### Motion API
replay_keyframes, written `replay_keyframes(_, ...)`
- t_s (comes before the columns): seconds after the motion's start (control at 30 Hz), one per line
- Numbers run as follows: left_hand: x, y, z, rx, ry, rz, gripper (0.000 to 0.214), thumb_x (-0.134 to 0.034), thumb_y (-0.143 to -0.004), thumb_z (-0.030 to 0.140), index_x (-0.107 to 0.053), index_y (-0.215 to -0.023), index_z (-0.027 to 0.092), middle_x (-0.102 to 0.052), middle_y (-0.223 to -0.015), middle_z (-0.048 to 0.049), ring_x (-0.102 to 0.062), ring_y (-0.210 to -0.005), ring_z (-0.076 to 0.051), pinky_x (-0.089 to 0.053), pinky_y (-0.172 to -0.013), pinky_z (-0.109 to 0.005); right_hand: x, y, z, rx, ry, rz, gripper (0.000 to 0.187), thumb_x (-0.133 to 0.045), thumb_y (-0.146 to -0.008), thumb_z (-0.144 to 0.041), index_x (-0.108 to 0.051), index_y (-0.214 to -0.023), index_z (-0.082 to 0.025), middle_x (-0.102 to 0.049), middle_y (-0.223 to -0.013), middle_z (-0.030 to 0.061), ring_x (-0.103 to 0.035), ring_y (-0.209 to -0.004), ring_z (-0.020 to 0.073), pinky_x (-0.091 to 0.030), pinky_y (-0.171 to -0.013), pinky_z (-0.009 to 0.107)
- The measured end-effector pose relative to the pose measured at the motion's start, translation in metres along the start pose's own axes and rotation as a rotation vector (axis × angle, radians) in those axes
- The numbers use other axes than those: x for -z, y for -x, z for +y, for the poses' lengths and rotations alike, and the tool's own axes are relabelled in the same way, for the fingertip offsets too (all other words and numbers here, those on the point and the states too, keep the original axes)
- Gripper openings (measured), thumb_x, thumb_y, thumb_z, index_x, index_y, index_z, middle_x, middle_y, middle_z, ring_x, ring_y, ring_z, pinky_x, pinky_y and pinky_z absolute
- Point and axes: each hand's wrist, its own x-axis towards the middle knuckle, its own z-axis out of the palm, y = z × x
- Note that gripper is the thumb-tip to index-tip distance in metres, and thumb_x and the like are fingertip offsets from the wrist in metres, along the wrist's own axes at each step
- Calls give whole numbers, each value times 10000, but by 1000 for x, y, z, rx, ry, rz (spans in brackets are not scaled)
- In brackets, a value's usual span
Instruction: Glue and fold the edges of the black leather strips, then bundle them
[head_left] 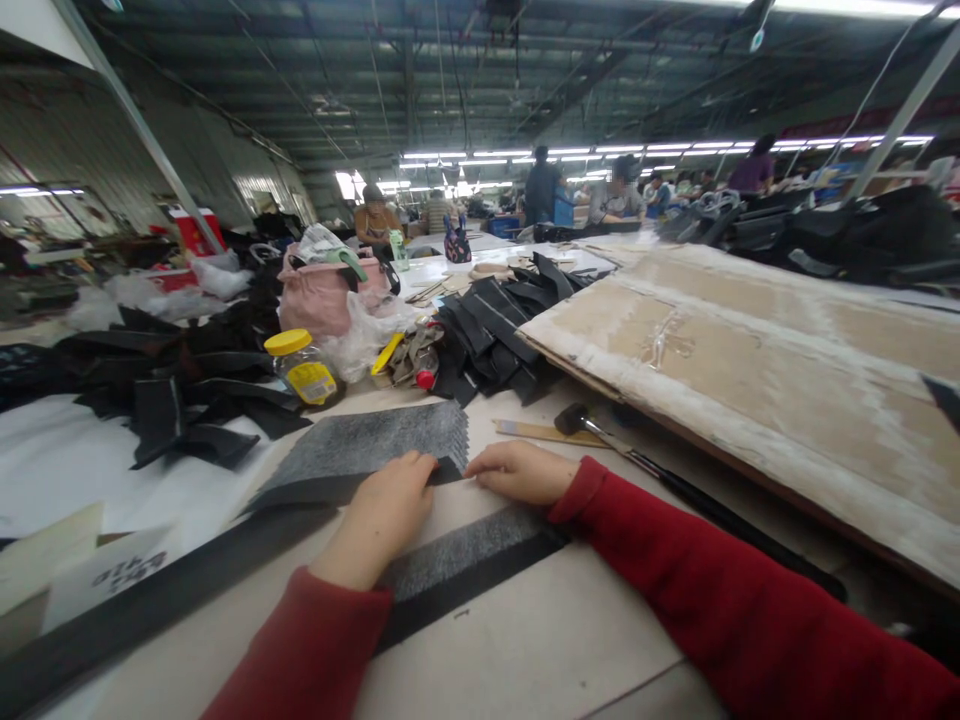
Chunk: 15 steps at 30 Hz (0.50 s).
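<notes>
A grey felt-like fabric piece (375,445) with a black strip along its near edge lies on the white table (555,640). My left hand (386,505) rests on that black edge, fingers bent and pressing down. My right hand (517,470) touches the same edge's right end, its fingers closed on it. A second grey piece with a black strip (457,570) lies under my wrists. Both arms wear red sleeves.
A hammer (600,432) and a thin wooden stick (536,432) lie just beyond my right hand. A large cardboard sheet (750,360) slopes at right. Piles of black strips (487,330), a yellow-lidded jar (300,368), a pink bag (322,295); people work far behind.
</notes>
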Motion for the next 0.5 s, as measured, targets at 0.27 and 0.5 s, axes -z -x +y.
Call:
replay_keyframes(0.27, -15, -4, -6, -48, -42, 70, 311, -373, -818, 65, -568, -1033, 176, -577, -964, -63, -550, -917, -205, -425, -780, -311, -1, 1, 1, 149, 176, -37, 263, -487, -821, -147, -689, -989, -155, -620, -928, 75, -567, -838, 152, -420, -792, 238)
replay_keyframes(0.5, -4, 2, 0, -6, 60, 101, 232, -502, -830, 317, -590, -1006, 194, -581, -951, -48, -561, -876, -202, -429, -740, -294, -17, -3, 0, 186, 363, 40, 325, -415, -865, -174, -625, -1110, -208, -561, -848, 56, -511, -778, 157, -387, -698, 258)
